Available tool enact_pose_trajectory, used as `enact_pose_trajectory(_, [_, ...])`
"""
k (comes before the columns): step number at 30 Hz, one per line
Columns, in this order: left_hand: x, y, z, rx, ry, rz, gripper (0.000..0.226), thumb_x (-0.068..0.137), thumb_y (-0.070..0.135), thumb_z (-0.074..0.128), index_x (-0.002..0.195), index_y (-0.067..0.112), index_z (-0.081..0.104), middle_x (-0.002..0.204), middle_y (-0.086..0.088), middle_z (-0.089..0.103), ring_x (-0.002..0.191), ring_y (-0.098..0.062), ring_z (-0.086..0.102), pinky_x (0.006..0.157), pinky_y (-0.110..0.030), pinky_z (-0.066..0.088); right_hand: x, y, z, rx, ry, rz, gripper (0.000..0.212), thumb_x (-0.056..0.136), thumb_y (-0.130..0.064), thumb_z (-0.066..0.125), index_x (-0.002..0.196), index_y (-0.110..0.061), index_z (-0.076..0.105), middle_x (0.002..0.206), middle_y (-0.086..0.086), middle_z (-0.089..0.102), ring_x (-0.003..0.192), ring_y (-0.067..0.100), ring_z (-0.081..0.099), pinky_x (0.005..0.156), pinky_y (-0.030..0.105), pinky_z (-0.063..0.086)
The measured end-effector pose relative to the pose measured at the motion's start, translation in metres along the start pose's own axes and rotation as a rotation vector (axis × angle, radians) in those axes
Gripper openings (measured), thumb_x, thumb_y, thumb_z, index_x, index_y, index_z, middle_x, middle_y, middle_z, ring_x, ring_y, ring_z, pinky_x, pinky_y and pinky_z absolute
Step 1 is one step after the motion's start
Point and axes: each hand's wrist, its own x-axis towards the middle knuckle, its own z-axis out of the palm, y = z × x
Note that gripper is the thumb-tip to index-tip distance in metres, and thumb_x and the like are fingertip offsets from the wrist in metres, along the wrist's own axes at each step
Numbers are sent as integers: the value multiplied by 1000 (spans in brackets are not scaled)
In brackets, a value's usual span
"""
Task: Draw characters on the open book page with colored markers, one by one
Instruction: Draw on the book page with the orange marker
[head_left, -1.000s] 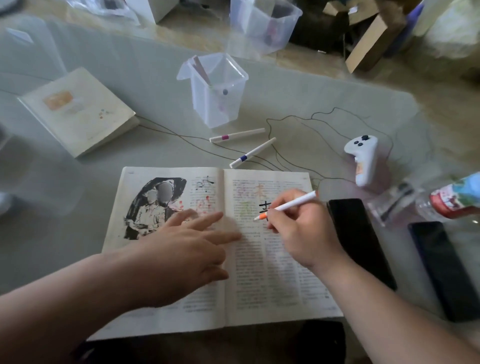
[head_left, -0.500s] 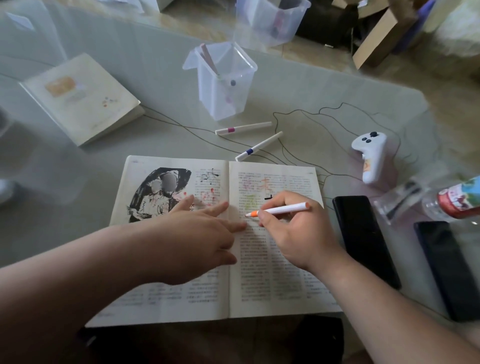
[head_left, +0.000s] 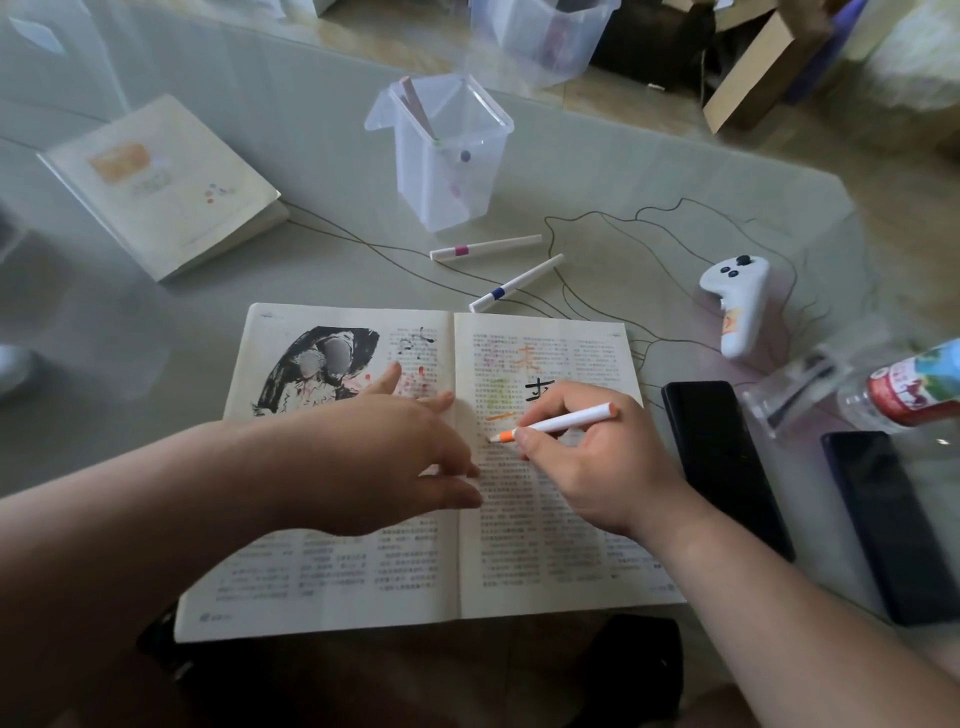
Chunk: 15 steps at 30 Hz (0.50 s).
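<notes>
- Open book (head_left: 545, 571): yellowed cream pages under dense black print. The left page has a black ink-wash illustration with red blotches beside it. The right page has an orange character, a black one, and green and orange smears.
- Orange marker (head_left: 558, 423): white barrel, orange tip and end.
- Pink-banded marker (head_left: 485, 248): white.
- Blue-banded marker (head_left: 517, 283): white.
- Closed book (head_left: 161, 182): cream cover, orange patch, small coloured dots.
- Controller (head_left: 737, 306): white, black buttons.
- Near phone (head_left: 722, 462) and far phone (head_left: 893, 525): black.
- Bottle (head_left: 909, 389): red label.
- Tabletop (head_left: 156, 338): pale grey-green, thin dark wandering lines.
</notes>
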Motion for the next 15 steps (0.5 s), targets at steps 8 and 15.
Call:
enact_pose_trajectory(8, [2, -6, 3, 10, 7, 23, 40, 93, 65, 39, 104, 37, 66, 136, 29, 54, 147, 5, 2, 119, -48, -16, 4, 2, -1, 29, 30, 46, 9, 84, -17, 76, 76, -15, 72, 71, 2, 72, 69, 13, 64, 61, 21, 50])
enact_pose_trajectory(15, [2, -6, 3, -5, 11, 17, 41, 92, 65, 40, 111, 39, 67, 142, 28, 49, 146, 6, -1, 117, -46, -20, 11, 8, -7, -19, 109, 109, 12, 76, -20, 72, 66, -16, 67, 63, 1, 69, 63, 17, 62, 57, 33, 49])
